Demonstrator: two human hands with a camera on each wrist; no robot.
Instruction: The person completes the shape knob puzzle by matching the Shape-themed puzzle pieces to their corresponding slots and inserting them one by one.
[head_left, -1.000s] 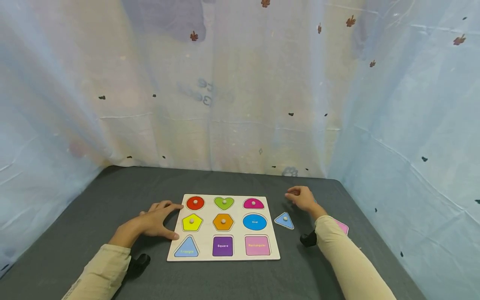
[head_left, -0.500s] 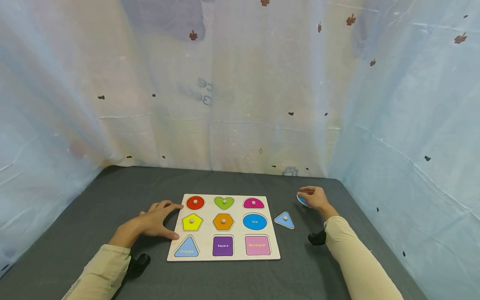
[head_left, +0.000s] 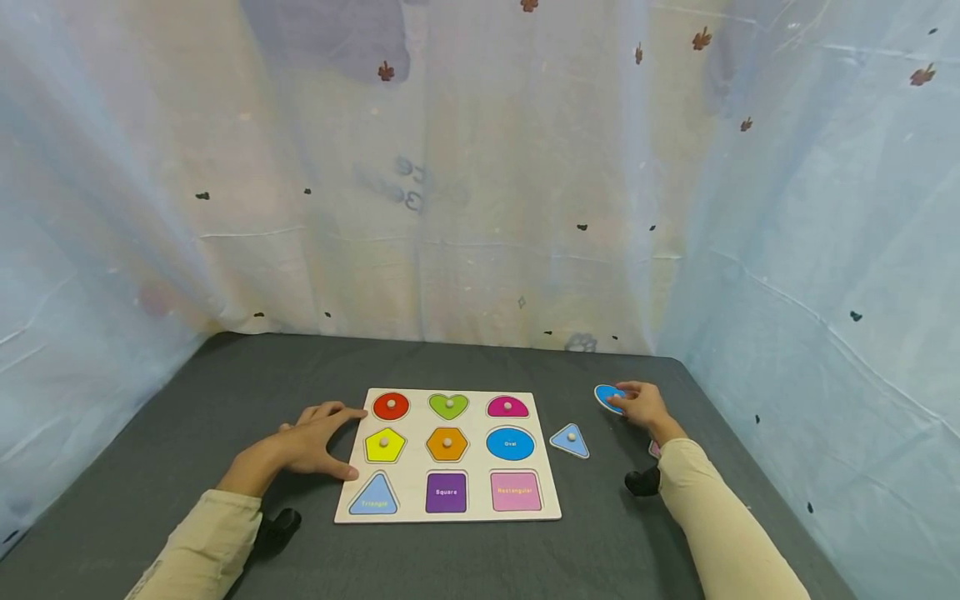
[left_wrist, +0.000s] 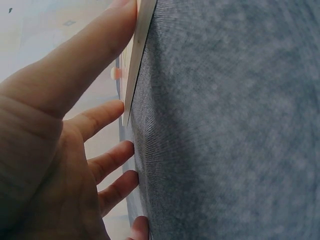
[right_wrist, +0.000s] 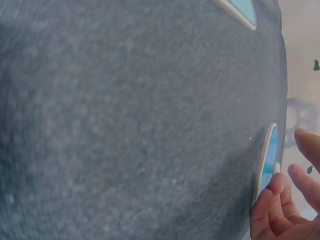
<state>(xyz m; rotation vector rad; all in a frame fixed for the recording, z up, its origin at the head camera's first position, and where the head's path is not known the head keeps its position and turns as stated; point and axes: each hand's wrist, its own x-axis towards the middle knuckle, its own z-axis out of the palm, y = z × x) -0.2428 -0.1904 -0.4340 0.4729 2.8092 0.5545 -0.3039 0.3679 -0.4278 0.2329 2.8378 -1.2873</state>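
Note:
A white shape puzzle board (head_left: 477, 458) lies on the dark cloth. Its upper rows hold several knobbed pieces, including a red circle (head_left: 385, 411), while its oval, triangle, square and rectangle places show printed words. My left hand (head_left: 303, 442) touches the board's left edge with thumb and forefinger, fingers spread; the left wrist view shows the thumb on the edge (left_wrist: 134, 70). Right of the board, my right hand (head_left: 642, 406) is at the right end of a blue oval piece (head_left: 606, 394). Its thumb and fingers are apart in the right wrist view, some fingertips beside the oval's knob.
A light blue triangle piece (head_left: 567, 447) with a knob lies just right of the board. A pink piece (head_left: 655, 449) is mostly hidden behind the right wrist. Patterned curtains (head_left: 480, 208) stand behind the table (head_left: 442, 567) and at both sides.
My right hand has moved right, from beyond the triangle piece to the oval, uncovering more of the oval. The pink piece has become mostly hidden. My left hand and the board have stayed put.

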